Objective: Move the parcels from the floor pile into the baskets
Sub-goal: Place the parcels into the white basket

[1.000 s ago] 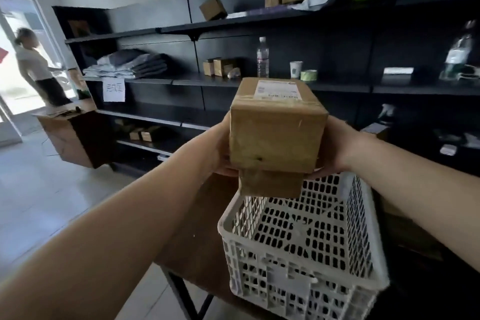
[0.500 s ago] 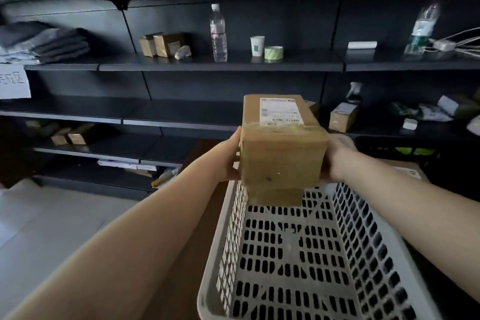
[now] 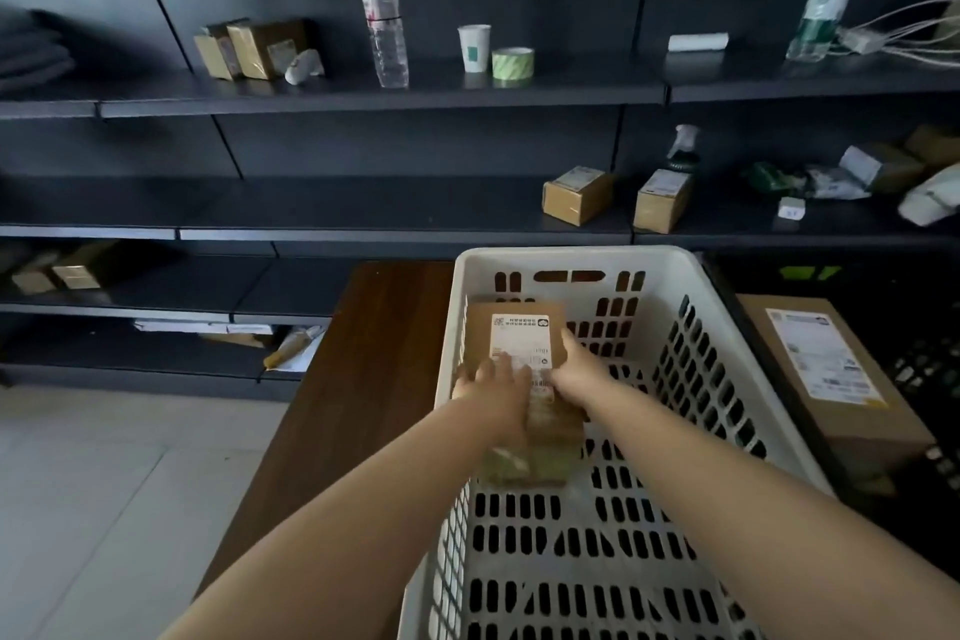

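Note:
A brown cardboard parcel [image 3: 519, 327] with a white label on top sits low inside the white slotted basket [image 3: 691, 270], against its far left wall. My left hand [image 3: 493, 382] lies over the parcel's near left top edge. At the parcel's right side is my right hand [image 3: 574, 372], thumb up along the label. Both hands hold the parcel between them. My forearms cover its near part, where a taped face [image 3: 540, 457] shows below the wrists. I cannot tell whether the parcel touches the basket floor.
The basket stands on a dark wooden table [image 3: 374, 353]. To its right a black crate [image 3: 930, 369] holds a large labelled box [image 3: 826, 379]. Dark shelves behind carry small boxes [image 3: 574, 195], a water bottle [image 3: 384, 16], a cup [image 3: 474, 48] and a tape roll [image 3: 512, 63]. Pale floor lies to the left.
My hands have lowered the parcel from above the rim down into the white basket. My view has tilted downward and closer to the basket.

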`<state>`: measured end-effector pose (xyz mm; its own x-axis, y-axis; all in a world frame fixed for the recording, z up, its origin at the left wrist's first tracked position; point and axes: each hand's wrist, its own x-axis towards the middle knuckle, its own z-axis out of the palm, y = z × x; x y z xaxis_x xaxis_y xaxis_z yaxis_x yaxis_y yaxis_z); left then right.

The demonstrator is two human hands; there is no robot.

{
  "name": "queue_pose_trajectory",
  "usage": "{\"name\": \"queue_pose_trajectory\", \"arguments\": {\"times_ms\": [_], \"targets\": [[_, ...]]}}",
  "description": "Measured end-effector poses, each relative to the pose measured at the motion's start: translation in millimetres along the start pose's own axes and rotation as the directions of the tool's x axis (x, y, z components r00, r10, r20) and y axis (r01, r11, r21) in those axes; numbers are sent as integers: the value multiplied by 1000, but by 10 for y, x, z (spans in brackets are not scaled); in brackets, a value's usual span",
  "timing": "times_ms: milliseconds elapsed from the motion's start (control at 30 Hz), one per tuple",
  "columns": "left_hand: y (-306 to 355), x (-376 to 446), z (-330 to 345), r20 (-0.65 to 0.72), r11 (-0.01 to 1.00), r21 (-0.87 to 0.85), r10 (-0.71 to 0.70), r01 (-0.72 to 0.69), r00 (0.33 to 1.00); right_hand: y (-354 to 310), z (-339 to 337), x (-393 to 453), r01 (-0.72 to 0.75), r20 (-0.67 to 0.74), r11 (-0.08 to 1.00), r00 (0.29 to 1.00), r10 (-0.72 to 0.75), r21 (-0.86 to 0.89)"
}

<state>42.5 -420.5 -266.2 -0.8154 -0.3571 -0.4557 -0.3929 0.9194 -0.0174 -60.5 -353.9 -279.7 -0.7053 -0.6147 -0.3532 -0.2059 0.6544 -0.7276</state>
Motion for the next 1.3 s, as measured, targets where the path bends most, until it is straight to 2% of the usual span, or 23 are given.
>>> {"name": "queue_pose_trajectory", "arguments": {"times_ms": [33, 100, 300, 400, 533, 667, 767, 1000, 1133, 1300], "targets": [[26, 12, 38, 9, 997, 72, -16, 15, 1000, -9, 4, 38, -4, -24, 1000, 1000, 4, -13], [50, 63, 78, -43, 992, 104, -69, 73, 997, -25, -1, 113, 4, -42, 999, 999, -6, -43], [-17, 193, -85, -235, 987, -53, -158, 149, 959, -80, -204, 171, -7, -97, 998, 995, 1, -67], [-20, 114, -235, -373, 995, -65, -90, 71, 923, -135, -318, 36, 56, -123, 988, 990, -74, -142], [8, -143, -444, -491, 1000, 3, -14, 18, 871, -255, -465, -382, 106, -164, 920, 970, -179, -377], [149, -508, -591, -517, 998, 56, 47, -21, 855, -349, -599, -1016, 75, -228, 716, 921, -316, -694], [344, -773, -646, -522, 993, 66, 116, -96, 845, -304, -698, -1496, 56, -218, 580, 894, -391, -812], [1011, -1327, -582, -542, 952, 140, 304, -272, 784, 99, -897, -2481, -91, -309, 525, 886, -345, -846], [1504, -1610, -479, -530, 931, 174, 364, -322, 766, 510, -1087, -2980, -165, -364, 494, 867, -340, -854], [2353, -1935, -278, -546, 913, 239, 408, -330, 732, 1197, -1476, -3613, -236, -431, 528, 857, -283, -816]]}}
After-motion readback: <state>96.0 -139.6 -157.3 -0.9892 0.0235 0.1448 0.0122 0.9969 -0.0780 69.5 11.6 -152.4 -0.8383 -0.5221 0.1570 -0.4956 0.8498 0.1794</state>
